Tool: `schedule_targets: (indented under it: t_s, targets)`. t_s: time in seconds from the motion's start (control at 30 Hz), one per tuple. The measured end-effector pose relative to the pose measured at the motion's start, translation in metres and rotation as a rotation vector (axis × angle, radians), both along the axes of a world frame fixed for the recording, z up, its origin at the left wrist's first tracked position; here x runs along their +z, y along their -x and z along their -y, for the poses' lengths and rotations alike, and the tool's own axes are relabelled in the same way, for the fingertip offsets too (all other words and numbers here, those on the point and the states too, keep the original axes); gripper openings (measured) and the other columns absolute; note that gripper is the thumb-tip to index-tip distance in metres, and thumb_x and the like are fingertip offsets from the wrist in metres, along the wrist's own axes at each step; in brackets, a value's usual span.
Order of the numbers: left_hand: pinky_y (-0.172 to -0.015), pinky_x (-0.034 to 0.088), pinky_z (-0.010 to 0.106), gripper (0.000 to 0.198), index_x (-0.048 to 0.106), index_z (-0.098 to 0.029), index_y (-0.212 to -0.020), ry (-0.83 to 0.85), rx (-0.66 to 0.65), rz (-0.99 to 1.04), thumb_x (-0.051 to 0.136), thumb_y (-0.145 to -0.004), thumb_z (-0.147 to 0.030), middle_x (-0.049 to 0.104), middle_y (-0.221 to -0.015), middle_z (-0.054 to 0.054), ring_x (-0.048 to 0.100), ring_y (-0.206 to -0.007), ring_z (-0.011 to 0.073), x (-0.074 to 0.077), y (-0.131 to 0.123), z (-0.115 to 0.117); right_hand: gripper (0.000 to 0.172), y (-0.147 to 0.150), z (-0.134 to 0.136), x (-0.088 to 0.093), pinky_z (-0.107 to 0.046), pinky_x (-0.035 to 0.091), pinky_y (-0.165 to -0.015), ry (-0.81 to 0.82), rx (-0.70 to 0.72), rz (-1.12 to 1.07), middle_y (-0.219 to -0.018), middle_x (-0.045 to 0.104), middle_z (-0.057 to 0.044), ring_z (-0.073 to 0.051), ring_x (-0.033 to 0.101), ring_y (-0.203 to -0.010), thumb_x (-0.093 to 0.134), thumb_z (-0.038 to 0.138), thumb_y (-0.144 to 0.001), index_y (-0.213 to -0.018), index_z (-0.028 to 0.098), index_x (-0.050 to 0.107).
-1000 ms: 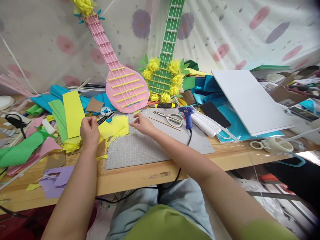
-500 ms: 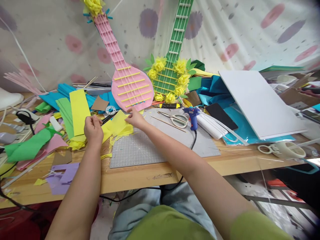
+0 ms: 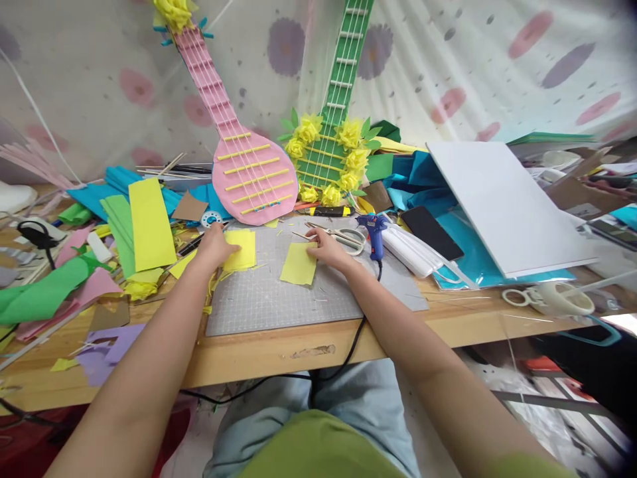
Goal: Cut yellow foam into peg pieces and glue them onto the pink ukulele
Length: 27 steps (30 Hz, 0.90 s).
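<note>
My left hand [image 3: 215, 243] lies on a small stack of yellow paper pieces [image 3: 243, 250] at the far left part of the grey cutting mat [image 3: 269, 302], fingers spread flat on it. My right hand [image 3: 326, 245] pinches the far edge of a single yellow paper square [image 3: 298, 264] that lies flat on the mat, apart from the stack. Scissors [image 3: 344, 237] lie just beyond my right hand.
A blue glue gun [image 3: 374, 232] stands right of the scissors, its cord running off the table edge. A pink paper guitar [image 3: 251, 174] and a green one with yellow flowers [image 3: 326, 156] lean at the back. White board [image 3: 502, 202], phone [image 3: 430, 232], tape roll [image 3: 565, 299] right; paper scraps left.
My right hand has drawn one yellow square off the stack and moved it right onto the mat. My left hand has moved right and come down flat on the stack.
</note>
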<state>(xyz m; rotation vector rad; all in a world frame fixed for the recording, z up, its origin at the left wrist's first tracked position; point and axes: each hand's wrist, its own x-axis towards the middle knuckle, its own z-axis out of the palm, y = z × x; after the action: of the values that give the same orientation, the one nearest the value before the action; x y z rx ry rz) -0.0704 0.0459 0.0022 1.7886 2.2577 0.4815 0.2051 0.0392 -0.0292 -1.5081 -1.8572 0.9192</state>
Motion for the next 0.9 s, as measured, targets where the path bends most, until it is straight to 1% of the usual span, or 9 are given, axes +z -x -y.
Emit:
schedule_targets:
  t_s: [0.1,0.2,0.27,0.37,0.5,0.63,0.7,0.83,0.9]
  targets:
    - [-0.078,0.044,0.043,0.083,0.04,-0.009,-0.117,0.115,0.059,-0.039,0.078,-0.046,-0.032,0.053,-0.114,0.024,0.053,-0.104,0.0368,0.01,-0.007,-0.007,0.041,0.002,0.003,-0.006,-0.027,0.045,-0.064,-0.058,-0.016,-0.015,-0.085,0.059,-0.001,-0.013,0.055,-0.071,0.054,0.023,-0.063,-0.103,0.019,0.048]
    - [-0.075,0.044,0.042,0.094,0.034,-0.006,-0.121,0.194,0.145,-0.056,0.08,-0.044,-0.031,0.052,-0.114,0.027,0.054,-0.103,0.0378,0.017,-0.011,-0.014,0.041,0.001,0.003,-0.01,-0.027,0.044,-0.068,-0.111,-0.024,-0.04,-0.086,0.06,-0.001,-0.013,0.056,-0.073,0.053,0.019,-0.063,-0.103,0.019,0.048]
    - [-0.074,0.044,0.042,0.095,0.033,-0.006,-0.122,0.206,0.187,-0.061,0.081,-0.042,-0.027,0.053,-0.113,0.027,0.054,-0.103,0.0382,0.018,-0.012,-0.017,0.04,0.0,0.002,-0.014,-0.028,0.043,-0.07,-0.146,-0.04,-0.068,-0.088,0.061,-0.001,-0.013,0.056,-0.075,0.05,0.017,-0.064,-0.104,0.02,0.048]
    - [-0.075,0.044,0.043,0.088,0.039,-0.007,-0.118,0.201,0.179,-0.034,0.08,-0.042,-0.023,0.054,-0.112,0.027,0.053,-0.104,0.0386,0.018,-0.012,-0.017,0.04,-0.001,0.0,-0.017,-0.029,0.043,-0.073,-0.179,-0.052,-0.102,-0.089,0.061,-0.001,-0.013,0.056,-0.076,0.049,0.017,-0.066,-0.105,0.021,0.047]
    - [-0.077,0.044,0.042,0.072,0.047,-0.008,-0.107,0.215,0.136,-0.047,0.078,-0.046,-0.028,0.056,-0.111,0.025,0.054,-0.103,0.0377,0.015,-0.008,-0.013,0.039,0.001,-0.001,-0.017,-0.03,0.042,-0.074,-0.203,-0.047,-0.114,-0.089,0.062,-0.002,-0.014,0.056,-0.077,0.049,0.017,-0.066,-0.105,0.02,0.047]
    - [-0.075,0.045,0.04,0.072,0.048,-0.013,-0.105,0.161,0.111,-0.124,0.078,-0.043,-0.035,0.058,-0.109,0.021,0.056,-0.1,0.0359,0.011,-0.005,-0.012,0.038,0.002,0.0,-0.016,-0.03,0.042,-0.074,-0.237,-0.054,-0.102,-0.091,0.061,-0.002,-0.014,0.056,-0.078,0.049,0.015,-0.066,-0.103,0.02,0.049]
    - [-0.073,0.045,0.039,0.073,0.048,-0.014,-0.103,0.142,0.091,-0.145,0.079,-0.04,-0.036,0.058,-0.107,0.02,0.057,-0.098,0.0353,0.008,-0.004,-0.013,0.036,0.002,-0.001,-0.014,-0.029,0.042,-0.074,-0.245,-0.048,-0.154,-0.091,0.061,-0.002,-0.013,0.056,-0.078,0.05,0.016,-0.066,-0.101,0.02,0.05]
    - [-0.071,0.045,0.038,0.061,0.051,-0.015,-0.098,0.098,0.089,-0.096,0.075,-0.047,-0.037,0.06,-0.104,0.019,0.058,-0.095,0.0339,0.009,0.002,-0.014,0.035,0.01,-0.007,-0.005,-0.027,0.045,-0.07,-0.129,-0.015,-0.394,-0.087,0.058,-0.002,-0.011,0.055,-0.074,0.053,0.017,-0.064,-0.099,0.018,0.048]
    - [-0.07,0.044,0.039,0.047,0.055,-0.015,-0.093,-0.009,0.089,-0.008,0.071,-0.053,-0.034,0.063,-0.096,0.017,0.059,-0.09,0.0327,0.013,0.009,-0.015,0.036,0.021,-0.012,0.002,-0.025,0.046,-0.068,-0.062,0.023,-0.476,-0.082,0.056,0.0,-0.01,0.055,-0.07,0.054,0.016,-0.062,-0.098,0.018,0.048]
